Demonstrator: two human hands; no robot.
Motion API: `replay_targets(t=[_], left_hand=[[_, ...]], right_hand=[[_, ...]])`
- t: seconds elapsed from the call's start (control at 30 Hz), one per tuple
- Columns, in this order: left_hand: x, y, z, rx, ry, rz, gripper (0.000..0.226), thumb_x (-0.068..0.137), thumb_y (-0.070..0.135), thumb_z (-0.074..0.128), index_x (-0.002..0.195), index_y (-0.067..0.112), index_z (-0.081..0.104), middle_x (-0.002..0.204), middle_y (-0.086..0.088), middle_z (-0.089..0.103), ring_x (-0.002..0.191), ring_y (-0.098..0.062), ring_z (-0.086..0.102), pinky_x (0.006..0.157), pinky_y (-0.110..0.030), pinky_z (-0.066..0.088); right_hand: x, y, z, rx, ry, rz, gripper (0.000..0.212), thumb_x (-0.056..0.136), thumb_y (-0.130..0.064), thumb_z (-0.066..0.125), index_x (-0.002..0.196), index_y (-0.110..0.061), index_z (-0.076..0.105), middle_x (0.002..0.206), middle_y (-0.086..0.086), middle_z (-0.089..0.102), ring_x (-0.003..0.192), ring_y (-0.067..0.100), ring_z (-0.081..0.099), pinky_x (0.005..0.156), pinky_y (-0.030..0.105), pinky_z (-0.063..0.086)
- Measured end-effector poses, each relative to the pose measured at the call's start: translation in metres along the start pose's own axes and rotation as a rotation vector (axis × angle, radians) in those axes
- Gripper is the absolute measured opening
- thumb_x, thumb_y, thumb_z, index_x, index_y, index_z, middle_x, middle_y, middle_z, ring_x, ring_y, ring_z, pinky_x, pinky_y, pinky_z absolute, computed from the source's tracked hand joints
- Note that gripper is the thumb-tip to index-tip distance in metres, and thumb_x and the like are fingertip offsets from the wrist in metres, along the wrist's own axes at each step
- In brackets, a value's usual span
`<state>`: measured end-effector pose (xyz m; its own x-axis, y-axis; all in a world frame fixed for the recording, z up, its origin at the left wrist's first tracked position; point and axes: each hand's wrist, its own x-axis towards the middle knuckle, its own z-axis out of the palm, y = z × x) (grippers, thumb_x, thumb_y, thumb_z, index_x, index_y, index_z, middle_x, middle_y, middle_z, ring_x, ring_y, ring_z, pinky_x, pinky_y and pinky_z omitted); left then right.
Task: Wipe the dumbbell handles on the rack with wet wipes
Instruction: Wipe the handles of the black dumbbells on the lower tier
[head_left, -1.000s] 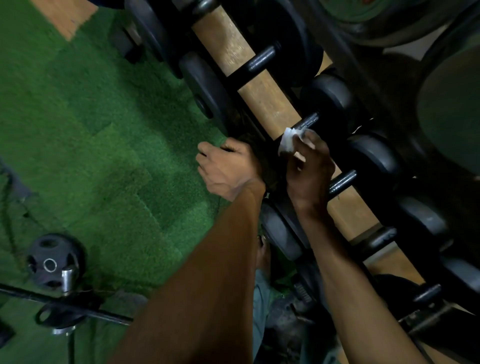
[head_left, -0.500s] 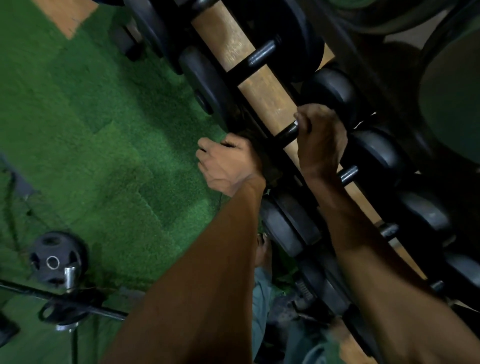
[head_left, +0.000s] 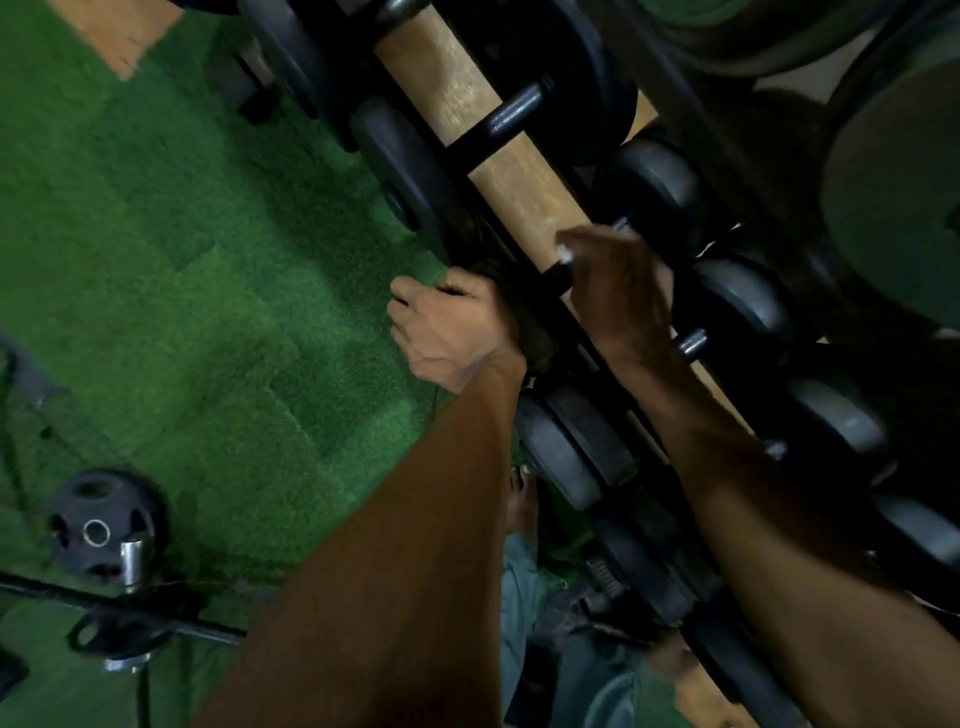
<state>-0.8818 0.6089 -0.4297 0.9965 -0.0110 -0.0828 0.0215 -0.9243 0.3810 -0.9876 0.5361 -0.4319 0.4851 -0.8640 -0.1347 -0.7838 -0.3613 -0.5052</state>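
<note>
Black dumbbells lie in a diagonal row on a rack with a wooden board (head_left: 524, 192) under their handles. My right hand (head_left: 618, 291) is curled round the handle of one dumbbell (head_left: 558, 273); a white scrap of the wet wipe (head_left: 565, 254) peeks out at my fingertips, the rest hidden in my fist. My left hand (head_left: 449, 327) grips the near end plate of the same dumbbell, at the rack's front edge. The neighbouring dumbbell handle (head_left: 511, 117) lies bare farther up the rack.
Green turf (head_left: 182, 260) covers the floor to the left. A black weight plate (head_left: 98, 525) and a barbell (head_left: 119, 608) lie at the lower left. Larger plates (head_left: 898, 171) hang on the upper right. My leg and foot show between my forearms.
My right hand, earlier holding the wipe visibly at the handle's near part, slid up along the handle and closed round it, hiding most of the wipe. My left hand has stayed in place.
</note>
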Motion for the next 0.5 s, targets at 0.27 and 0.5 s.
replay_targets(t=[0.27, 0.5], left_hand=[[0.001, -0.001, 0.001, -0.008, 0.022, 0.020, 0.040, 0.082, 0.034, 0.045, 0.106, 0.005, 0.059, 0.104, -0.017, 0.064, 0.098, -0.039, 0.062, 0.074, -0.044, 0.047], [0.001, 0.001, 0.001, 0.019, 0.047, 0.013, 0.040, 0.079, 0.035, 0.044, 0.103, 0.006, 0.060, 0.100, -0.015, 0.064, 0.095, -0.038, 0.062, 0.070, -0.044, 0.048]], right_hand=[[0.018, 0.005, 0.008, -0.075, 0.067, 0.014, 0.031, 0.091, 0.003, 0.055, 0.108, -0.008, 0.078, 0.108, 0.011, 0.076, 0.100, 0.029, 0.069, 0.083, 0.031, 0.056], [-0.005, -0.006, 0.000, 0.169, -0.234, -0.185, 0.040, 0.081, -0.009, 0.035, 0.093, -0.007, 0.074, 0.096, 0.010, 0.074, 0.098, 0.030, 0.071, 0.081, 0.042, 0.057]])
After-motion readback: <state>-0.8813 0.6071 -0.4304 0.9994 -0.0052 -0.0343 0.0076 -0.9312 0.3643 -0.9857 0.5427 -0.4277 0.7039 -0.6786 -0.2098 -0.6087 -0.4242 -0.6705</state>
